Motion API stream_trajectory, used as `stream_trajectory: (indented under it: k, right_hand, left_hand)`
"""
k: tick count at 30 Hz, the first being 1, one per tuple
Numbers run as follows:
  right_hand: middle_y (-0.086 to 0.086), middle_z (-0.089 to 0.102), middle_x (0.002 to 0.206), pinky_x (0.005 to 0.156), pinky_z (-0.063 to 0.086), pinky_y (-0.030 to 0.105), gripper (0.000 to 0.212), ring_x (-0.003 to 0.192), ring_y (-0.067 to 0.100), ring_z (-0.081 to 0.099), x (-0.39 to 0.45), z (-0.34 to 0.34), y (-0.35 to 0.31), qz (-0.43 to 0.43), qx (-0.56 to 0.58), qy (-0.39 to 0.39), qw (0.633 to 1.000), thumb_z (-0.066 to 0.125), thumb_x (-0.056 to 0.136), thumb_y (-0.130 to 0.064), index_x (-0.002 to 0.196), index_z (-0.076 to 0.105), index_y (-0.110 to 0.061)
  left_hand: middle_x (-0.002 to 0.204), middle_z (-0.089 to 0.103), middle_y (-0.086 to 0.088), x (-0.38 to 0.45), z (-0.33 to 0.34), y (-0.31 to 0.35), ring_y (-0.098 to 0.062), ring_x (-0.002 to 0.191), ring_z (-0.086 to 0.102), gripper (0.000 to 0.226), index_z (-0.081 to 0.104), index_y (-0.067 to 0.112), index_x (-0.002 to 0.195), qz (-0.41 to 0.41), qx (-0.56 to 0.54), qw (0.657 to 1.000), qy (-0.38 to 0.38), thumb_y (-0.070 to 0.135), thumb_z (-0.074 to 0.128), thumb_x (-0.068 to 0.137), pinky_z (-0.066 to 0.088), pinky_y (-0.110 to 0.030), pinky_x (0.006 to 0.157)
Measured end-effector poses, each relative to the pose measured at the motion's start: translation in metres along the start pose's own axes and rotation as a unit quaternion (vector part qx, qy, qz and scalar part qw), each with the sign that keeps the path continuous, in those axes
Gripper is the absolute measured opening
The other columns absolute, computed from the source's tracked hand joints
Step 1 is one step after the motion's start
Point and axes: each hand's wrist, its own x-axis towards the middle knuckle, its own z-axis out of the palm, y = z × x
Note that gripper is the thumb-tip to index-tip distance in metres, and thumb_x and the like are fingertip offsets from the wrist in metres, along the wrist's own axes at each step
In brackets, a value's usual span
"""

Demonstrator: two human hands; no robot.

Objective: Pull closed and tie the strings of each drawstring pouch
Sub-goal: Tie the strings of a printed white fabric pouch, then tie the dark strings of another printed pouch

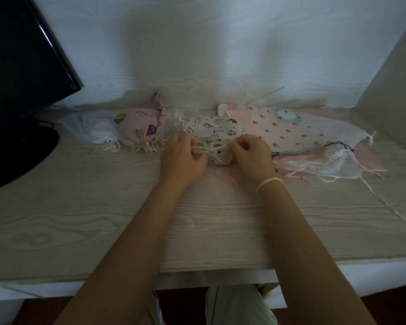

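Pouch (215, 130) strings (209, 148) in both hands' pinch grip, L (183, 158) & R (251, 153); no legible writing.

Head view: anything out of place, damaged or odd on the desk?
Nothing damaged. Both hands hold the cream strings of the white printed pouch. Untied pouches overlap loosely at right, pink strings trailing.
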Motion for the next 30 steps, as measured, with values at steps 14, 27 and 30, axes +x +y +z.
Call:
stream_trajectory:
  k: [14,27,30]
  right_hand:
    - [0.012,0.051,0.095,0.052,0.047,0.027,0.008,0.071,0.021,0.051,0.056,-0.006,-0.022,0.365,0.303,-0.141,0.869,0.051,0.092,-0.004,0.099,0.05,-0.008]
    - [0.003,0.051,0.136,0.085,0.047,0.018,0.051,0.119,0.016,0.051,0.075,0.063,-0.162,-0.026,0.187,-0.241,0.952,0.055,0.089,-0.003,0.135,0.053,-0.025]
    - [-0.002,0.041,0.146,0.094,0.04,0.014,0.05,0.127,0.013,0.042,0.064,0.069,-0.174,-0.073,0.103,-0.263,0.956,0.057,0.093,-0.012,0.139,0.049,-0.028]
  left_hand:
    - [0.1,0.054,-0.005,0.036,-0.009,0.03,-0.026,0.085,0.06,0.024,0.067,0.012,0.09,0.147,0.209,0.939,-0.229,0.035,0.065,0.085,0.052,-0.037,0.072]
    - [0.07,0.065,-0.018,0.052,-0.078,-0.021,-0.026,0.054,0.064,0.025,0.063,0.004,0.069,-0.29,-0.368,0.878,0.1,0.008,0.058,0.093,0.058,-0.035,0.051]
    - [0.085,0.071,-0.023,0.054,-0.085,-0.036,-0.032,0.061,0.069,0.015,0.066,-0.007,0.093,-0.392,-0.497,0.766,0.108,0.007,0.06,0.094,0.06,-0.039,0.052]
